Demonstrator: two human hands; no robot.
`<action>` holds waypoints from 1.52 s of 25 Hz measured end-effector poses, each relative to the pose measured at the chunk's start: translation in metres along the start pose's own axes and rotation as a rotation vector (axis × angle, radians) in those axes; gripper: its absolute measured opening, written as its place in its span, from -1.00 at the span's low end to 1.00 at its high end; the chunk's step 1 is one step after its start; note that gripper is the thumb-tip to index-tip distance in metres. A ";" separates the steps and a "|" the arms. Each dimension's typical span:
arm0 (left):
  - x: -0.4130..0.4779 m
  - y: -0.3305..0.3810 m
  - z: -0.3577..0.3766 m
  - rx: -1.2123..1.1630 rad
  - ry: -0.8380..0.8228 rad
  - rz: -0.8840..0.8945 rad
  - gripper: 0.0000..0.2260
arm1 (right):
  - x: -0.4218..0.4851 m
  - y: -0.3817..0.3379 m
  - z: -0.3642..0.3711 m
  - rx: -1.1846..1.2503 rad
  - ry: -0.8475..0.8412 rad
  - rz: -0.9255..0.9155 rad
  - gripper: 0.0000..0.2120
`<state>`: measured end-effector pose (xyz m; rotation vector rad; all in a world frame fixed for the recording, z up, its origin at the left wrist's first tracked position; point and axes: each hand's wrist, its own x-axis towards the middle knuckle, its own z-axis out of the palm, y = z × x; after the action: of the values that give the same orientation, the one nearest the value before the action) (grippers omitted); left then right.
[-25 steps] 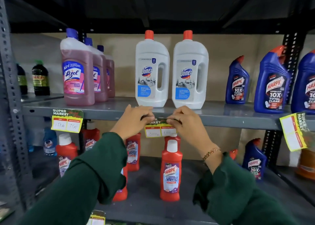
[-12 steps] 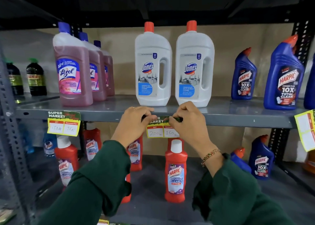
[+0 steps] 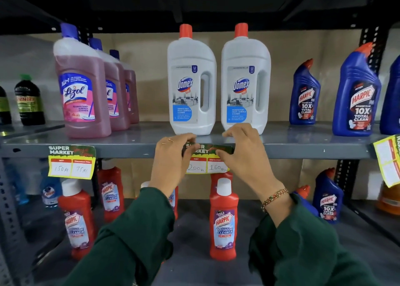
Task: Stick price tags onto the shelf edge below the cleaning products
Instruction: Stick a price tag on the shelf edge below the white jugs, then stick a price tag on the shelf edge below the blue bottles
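Note:
A yellow price tag [image 3: 206, 159] with a dark green "Super Market" header lies against the grey shelf edge [image 3: 129, 150], below two white Domex bottles [image 3: 191, 80]. My left hand [image 3: 172, 162] pinches and presses its left end. My right hand [image 3: 244, 153] presses its right end, fingers over the shelf lip and thumb on the header. The tag reads 200 and 160. Another price tag [image 3: 71, 161] is stuck on the edge below the pink Lizol bottles [image 3: 81, 84]. A third tag [image 3: 387, 159] hangs tilted at the right, below the blue Harpic bottles [image 3: 356, 91].
Red Harpic bathroom cleaner bottles [image 3: 224, 218] stand on the lower shelf behind my forearms. Dark bottles [image 3: 29, 100] sit at the far left. A perforated metal upright [image 3: 9, 210] runs down the left side, another upright [image 3: 372, 45] at the right.
The view has come closer to the shelf. Both hands stay on the tag, and my right fingers have spread along its top over the shelf lip.

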<state>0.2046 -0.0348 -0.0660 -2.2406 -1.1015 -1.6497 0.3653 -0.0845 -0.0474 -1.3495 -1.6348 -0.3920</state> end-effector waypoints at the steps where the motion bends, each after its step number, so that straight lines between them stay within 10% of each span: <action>1: 0.000 -0.001 0.004 0.045 0.003 0.020 -0.82 | 0.003 0.000 0.002 -0.005 -0.004 0.021 -0.58; 15: -0.007 -0.003 0.009 0.071 0.087 0.040 -0.75 | 0.007 0.023 -0.002 0.040 -0.137 -0.033 -0.80; 22: -0.001 0.028 0.017 -0.270 0.272 -0.269 -0.65 | 0.010 0.029 -0.038 0.329 -0.281 0.010 -0.78; 32: 0.005 0.224 0.176 0.095 -0.127 0.281 -0.66 | -0.028 0.188 -0.171 -0.097 0.478 0.278 -0.68; 38: 0.004 0.246 0.218 0.217 -0.065 0.222 -0.68 | -0.058 0.256 -0.196 0.180 0.345 0.668 -0.67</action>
<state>0.5273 -0.0977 -0.0744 -2.1985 -0.9532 -1.3135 0.6790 -0.1757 -0.0755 -1.4982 -0.8488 -0.0641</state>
